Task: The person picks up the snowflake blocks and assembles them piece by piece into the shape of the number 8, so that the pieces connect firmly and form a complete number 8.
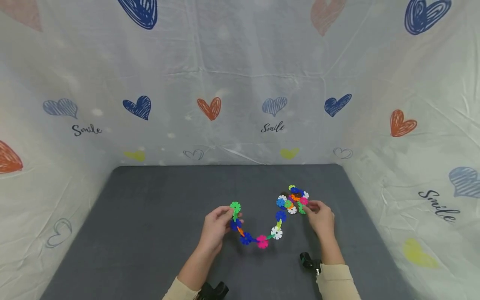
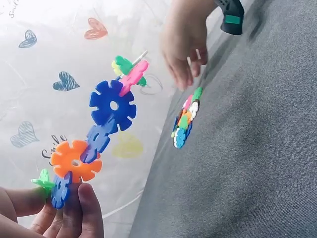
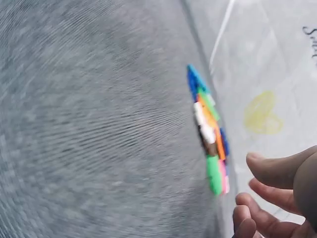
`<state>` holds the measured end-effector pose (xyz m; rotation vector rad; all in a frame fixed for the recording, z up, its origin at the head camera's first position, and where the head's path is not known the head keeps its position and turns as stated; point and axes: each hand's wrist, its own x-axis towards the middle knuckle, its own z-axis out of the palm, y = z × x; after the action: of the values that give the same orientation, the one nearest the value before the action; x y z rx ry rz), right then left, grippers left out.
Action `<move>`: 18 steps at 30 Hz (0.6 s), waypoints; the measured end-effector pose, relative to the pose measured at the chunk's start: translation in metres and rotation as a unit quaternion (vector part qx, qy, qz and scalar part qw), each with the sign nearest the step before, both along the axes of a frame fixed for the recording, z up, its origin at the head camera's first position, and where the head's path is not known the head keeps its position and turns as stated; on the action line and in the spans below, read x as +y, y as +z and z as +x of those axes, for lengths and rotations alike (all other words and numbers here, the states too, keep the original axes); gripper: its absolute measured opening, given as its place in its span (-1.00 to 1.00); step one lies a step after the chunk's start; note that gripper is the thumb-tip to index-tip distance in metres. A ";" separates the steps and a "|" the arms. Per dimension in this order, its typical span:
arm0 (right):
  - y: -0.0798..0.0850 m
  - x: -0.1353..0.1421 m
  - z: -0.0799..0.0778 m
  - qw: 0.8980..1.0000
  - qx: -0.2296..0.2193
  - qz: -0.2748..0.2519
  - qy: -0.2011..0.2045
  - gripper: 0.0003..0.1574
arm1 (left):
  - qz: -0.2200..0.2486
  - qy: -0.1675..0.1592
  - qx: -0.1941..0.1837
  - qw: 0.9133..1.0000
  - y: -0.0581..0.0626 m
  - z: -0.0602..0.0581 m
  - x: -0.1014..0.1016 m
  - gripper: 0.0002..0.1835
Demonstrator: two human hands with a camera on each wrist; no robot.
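My left hand pinches the end of a chain of plastic snowflake discs, close to a green and a blue disc. In the left wrist view the chain rises from the fingertips, with orange, blue and pink discs slotted edge to edge. From the head it sags in a curve toward the right. A pile of loose-looking, many-coloured snowflake discs lies on the table beside my right hand. That hand's thumb and fingers are apart with nothing between them. Whether the chain's far end touches the pile, I cannot tell.
A dark grey cloth covers the table. White curtains printed with hearts and "Smile" stand behind and at both sides. Each wrist wears a black camera mount, such as the right one.
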<state>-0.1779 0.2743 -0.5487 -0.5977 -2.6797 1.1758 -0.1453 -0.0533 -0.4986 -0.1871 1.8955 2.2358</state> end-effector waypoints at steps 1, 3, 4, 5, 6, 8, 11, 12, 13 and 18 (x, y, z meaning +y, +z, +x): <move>-0.003 0.001 0.000 1.000 -0.011 0.000 0.001 -0.55 | 0.000 0.001 0.000 1.000 0.000 0.000 0.000 -0.63; -0.007 0.002 -0.001 1.000 -0.026 0.004 0.001 -0.54 | -0.001 0.002 -0.002 1.000 0.000 -0.001 0.000 -0.63; -0.009 0.001 -0.002 0.999 -0.032 0.011 0.001 -0.53 | -0.001 0.003 -0.003 1.000 0.000 -0.001 0.000 -0.63; -0.010 0.001 -0.002 0.999 -0.037 0.019 0.001 -0.53 | -0.001 0.003 -0.004 1.000 0.000 -0.001 0.000 -0.63; -0.011 0.001 -0.003 0.999 -0.041 0.027 -0.001 -0.53 | -0.001 0.004 -0.005 1.000 0.001 -0.001 0.000 -0.63; -0.012 0.000 -0.004 0.998 -0.045 0.046 -0.001 -0.55 | 0.001 0.006 -0.007 1.000 0.001 -0.001 0.000 -0.63; -0.012 0.000 -0.003 0.997 -0.051 0.053 -0.001 -0.59 | 0.000 0.007 -0.007 1.000 0.002 0.000 0.000 -0.63; -0.012 0.000 -0.002 0.997 -0.052 0.048 -0.003 -0.62 | 0.000 0.008 -0.008 1.000 0.002 0.000 0.000 -0.63; -0.011 0.001 -0.001 0.998 -0.053 0.040 -0.004 -0.64 | -0.001 0.008 -0.007 1.000 0.003 0.000 0.000 -0.63; -0.006 0.007 0.004 0.999 -0.038 -0.013 -0.003 -0.67 | -0.013 0.015 -0.005 1.000 0.004 0.001 0.001 -0.64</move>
<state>-0.1735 0.2815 -0.5543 -0.6677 -2.7277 1.2120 -0.1446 -0.0525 -0.4949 -0.2310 1.9303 2.2261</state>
